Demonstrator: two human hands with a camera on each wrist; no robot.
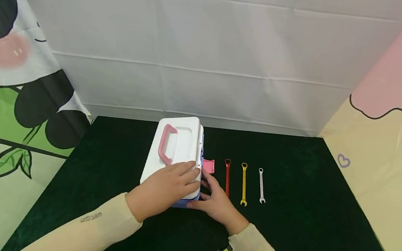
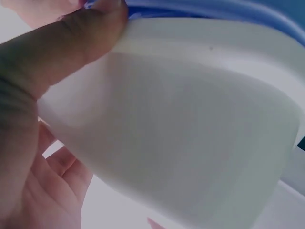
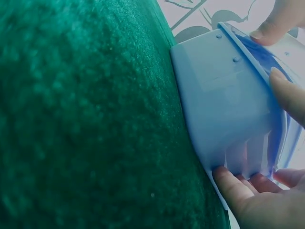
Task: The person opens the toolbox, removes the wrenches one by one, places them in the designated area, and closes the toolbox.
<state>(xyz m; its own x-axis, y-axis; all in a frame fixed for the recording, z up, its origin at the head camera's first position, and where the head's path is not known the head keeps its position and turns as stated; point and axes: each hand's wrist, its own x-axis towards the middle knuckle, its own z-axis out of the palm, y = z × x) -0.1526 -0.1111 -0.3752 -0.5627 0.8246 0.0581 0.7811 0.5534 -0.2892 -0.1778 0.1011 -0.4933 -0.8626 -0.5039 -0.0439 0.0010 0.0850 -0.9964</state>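
A plastic storage box with a white lid (image 1: 184, 140) and a blue base (image 3: 224, 95) sits on the dark green tabletop. Its pink handle (image 1: 164, 144) lies folded to the left, and a pink latch (image 1: 208, 166) sticks out from its right side. My left hand (image 1: 167, 185) holds the near end of the lid, fingers across the top and thumb at the near edge by the seam. My right hand (image 1: 216, 203) grips the near right corner of the base, thumb on the near face and fingers along the right side. Whether the lid is slightly raised is unclear.
Right of the box lie a red wrench (image 1: 226, 179), a yellow wrench (image 1: 244, 183) and a silver wrench (image 1: 261, 185), roughly parallel. White cloth (image 1: 229, 63) hangs behind the table, with printed cloth panels at both sides.
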